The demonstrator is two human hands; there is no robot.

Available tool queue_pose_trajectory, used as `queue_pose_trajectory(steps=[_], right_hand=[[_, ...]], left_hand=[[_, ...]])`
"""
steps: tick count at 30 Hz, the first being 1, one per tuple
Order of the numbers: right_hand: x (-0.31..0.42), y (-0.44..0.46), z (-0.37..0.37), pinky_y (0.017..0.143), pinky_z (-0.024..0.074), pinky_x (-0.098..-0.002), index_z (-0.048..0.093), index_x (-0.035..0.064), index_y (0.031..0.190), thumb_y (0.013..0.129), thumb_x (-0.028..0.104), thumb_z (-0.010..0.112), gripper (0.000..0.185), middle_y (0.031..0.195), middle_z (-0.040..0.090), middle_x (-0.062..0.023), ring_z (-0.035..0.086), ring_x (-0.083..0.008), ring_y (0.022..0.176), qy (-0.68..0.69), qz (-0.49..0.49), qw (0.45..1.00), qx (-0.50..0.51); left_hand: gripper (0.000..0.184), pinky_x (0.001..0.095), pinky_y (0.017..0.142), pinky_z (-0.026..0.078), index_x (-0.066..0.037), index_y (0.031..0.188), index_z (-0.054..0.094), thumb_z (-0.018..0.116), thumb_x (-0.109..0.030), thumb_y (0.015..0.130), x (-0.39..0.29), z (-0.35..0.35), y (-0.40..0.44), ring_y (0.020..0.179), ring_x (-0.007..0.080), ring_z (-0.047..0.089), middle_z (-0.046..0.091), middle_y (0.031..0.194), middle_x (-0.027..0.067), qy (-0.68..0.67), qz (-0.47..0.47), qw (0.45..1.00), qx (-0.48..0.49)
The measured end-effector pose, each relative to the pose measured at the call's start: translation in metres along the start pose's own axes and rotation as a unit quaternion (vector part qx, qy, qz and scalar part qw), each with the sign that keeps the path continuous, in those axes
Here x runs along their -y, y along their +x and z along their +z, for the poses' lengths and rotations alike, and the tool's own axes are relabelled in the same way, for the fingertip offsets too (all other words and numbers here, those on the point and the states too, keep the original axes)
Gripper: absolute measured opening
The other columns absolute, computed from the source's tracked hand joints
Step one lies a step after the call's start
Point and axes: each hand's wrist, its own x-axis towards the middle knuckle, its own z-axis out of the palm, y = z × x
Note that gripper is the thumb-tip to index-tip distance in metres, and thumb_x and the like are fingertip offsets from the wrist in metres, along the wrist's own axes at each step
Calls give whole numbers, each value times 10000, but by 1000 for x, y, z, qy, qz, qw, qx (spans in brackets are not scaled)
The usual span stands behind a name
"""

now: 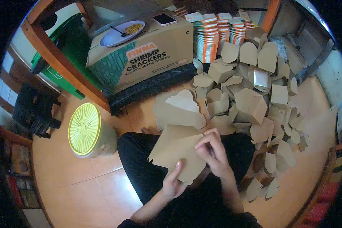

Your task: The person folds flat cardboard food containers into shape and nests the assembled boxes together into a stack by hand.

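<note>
A brown paper food box [178,146], partly flat with creased panels, is held over my lap. My left hand [173,184] grips its lower edge, thumb on top and the other fingers hidden beneath. At the box's right side, the bent fingers of my right hand [214,151] are closed on the edge; the fold between them is partly hidden. Just beyond, on the floor, lie flat brown box sheets [174,116], one showing a white patch. A large heap of folded brown boxes [250,104] spreads to the right.
A lidded tub [84,129] stands on the left floor. Behind it is a shrimp crackers carton [148,57] bearing a plate of food [117,36] and a phone [164,19]. Stacks of orange-and-white packaging [207,41] stand beside the carton. A green bin [60,72] is at back left.
</note>
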Motion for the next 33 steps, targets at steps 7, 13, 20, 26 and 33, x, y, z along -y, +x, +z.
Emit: queue_pose_trajectory(steps=[7, 13, 20, 26, 33], right_hand=[[0, -2, 17, 764, 402, -250, 521, 34, 1219, 962, 128, 585, 281, 953, 499, -22, 459, -92, 850, 65, 18, 996, -59], [-13, -3, 9, 606, 384, -231, 612, 14, 1047, 937, 141, 646, 171, 796, 528, -3, 450, -65, 684, 6, -21, 995, -97], [-15, 2, 10, 490, 281, -221, 553, 36, 765, 914, 117, 688, 216, 659, 492, 15, 358, -24, 559, -49, 53, 990, -122], [27, 33, -4, 973, 391, -411, 666, 85, 1129, 855, 230, 708, 313, 1082, 606, -98, 546, -295, 1076, -213, -92, 965, 118], [15, 38, -5, 803, 425, -339, 715, 71, 1139, 852, 121, 705, 291, 1030, 640, -96, 537, -234, 850, -127, -77, 963, 224]], left_hand=[[571, 375, 1036, 416, -45, 1482, 320, 398, -407, 1047, 3, 1, -6, 1280, 236, 497, 465, 1434, 122, -26, 2, 999, 46], [596, 404, 1104, 375, -44, 1502, 290, 404, -407, 1043, -3, -4, -7, 1335, 257, 456, 439, 1465, 126, -19, 1, 999, 36], [607, 393, 1098, 388, -32, 1499, 273, 477, -354, 1027, -17, -18, 3, 1321, 251, 467, 452, 1443, 145, 64, -40, 997, -23], [561, 336, 1014, 431, 14, 1415, 414, 566, -329, 997, -46, -22, 5, 1187, 190, 541, 555, 1301, 122, 237, -76, 968, 29], [498, 326, 947, 458, 30, 1304, 547, 575, -341, 973, -58, -16, 3, 1081, 175, 584, 639, 1162, 94, 312, -88, 945, 36]])
